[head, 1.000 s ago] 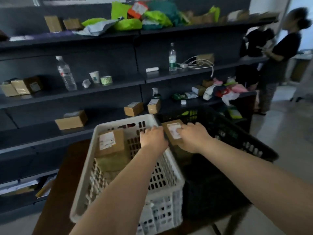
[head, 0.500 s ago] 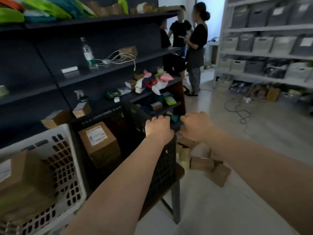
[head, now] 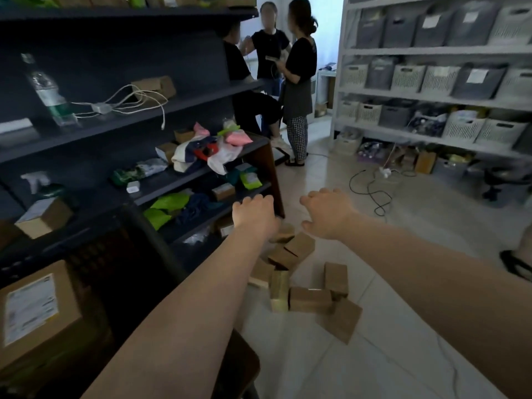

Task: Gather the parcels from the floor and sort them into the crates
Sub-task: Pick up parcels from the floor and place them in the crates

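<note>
Several small brown cardboard parcels lie in a loose heap on the pale tiled floor, below and between my outstretched arms. My left hand and my right hand hover above the heap's far end, palms down, fingers loosely spread, holding nothing. At the lower left a black crate holds a brown parcel with a white label. The white crate is out of view.
Dark shelving with bottles, cables, bags and boxes runs along the left. A light shelf of bins fills the right wall. Three people stand at the aisle's far end. A black cable trails across the floor.
I have let go of the labelled parcel, which now sits in the black crate. My view has swung right from the crates toward the floor heap, and both empty hands reach out over it.
</note>
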Available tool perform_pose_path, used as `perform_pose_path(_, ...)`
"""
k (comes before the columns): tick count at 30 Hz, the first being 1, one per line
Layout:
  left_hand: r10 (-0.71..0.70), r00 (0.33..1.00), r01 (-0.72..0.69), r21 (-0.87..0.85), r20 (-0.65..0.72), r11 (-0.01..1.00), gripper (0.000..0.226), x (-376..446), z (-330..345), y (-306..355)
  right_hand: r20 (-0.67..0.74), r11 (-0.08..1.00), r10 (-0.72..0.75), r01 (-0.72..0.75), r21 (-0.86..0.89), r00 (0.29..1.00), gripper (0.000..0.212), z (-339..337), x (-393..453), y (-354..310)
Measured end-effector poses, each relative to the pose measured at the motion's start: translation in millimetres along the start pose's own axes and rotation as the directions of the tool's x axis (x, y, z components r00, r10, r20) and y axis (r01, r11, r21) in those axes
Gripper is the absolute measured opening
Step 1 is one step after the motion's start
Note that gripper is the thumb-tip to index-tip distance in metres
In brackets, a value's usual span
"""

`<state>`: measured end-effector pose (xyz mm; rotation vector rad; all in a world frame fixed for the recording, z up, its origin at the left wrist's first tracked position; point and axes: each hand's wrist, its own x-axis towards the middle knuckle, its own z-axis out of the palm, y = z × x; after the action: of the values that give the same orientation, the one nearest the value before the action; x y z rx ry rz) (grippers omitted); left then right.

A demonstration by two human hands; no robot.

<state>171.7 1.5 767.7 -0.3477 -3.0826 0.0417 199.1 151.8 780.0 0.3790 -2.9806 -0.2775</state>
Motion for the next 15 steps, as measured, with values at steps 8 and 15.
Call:
perform_pose_path(8,-0.153,0.984,0.153,0.012,0.088,0.988,0.046,84.6,34.1,49.7,0.038,0.991,-0.111,0.108,0.073,0.993,0.036,60.1,70.5,101.5)
perform_pose_path(15,-0.287,0.945,0.294,-0.025,0.158,0.955,0.037,151.1,84.0,84.3,0.083,0.969,-0.234,0.226,0.096,0.969,0.042,130.2,135.8,159.4)
